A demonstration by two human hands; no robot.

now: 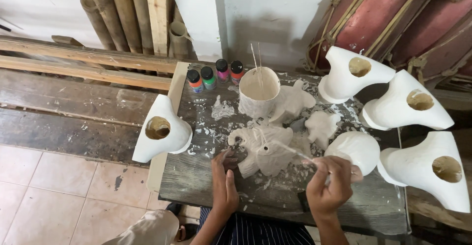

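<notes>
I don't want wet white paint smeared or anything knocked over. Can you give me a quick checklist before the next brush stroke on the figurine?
1. Left hand steadies the white figurine: ok, fingertips touch its edge.
2. Right hand grips the brush: ok.
3. Brush tip on the figurine: ok, it meets the top.
4. Paint cup upright: ok, sticks stand in it.
5. Small paint bottles capped: ok.
6. Paint on the figurine dry: cannot tell.

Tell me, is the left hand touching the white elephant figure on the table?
Touching. The head view shows the left hand with fingertips resting against the near side of the elephant figure, no gap visible between them.
</notes>
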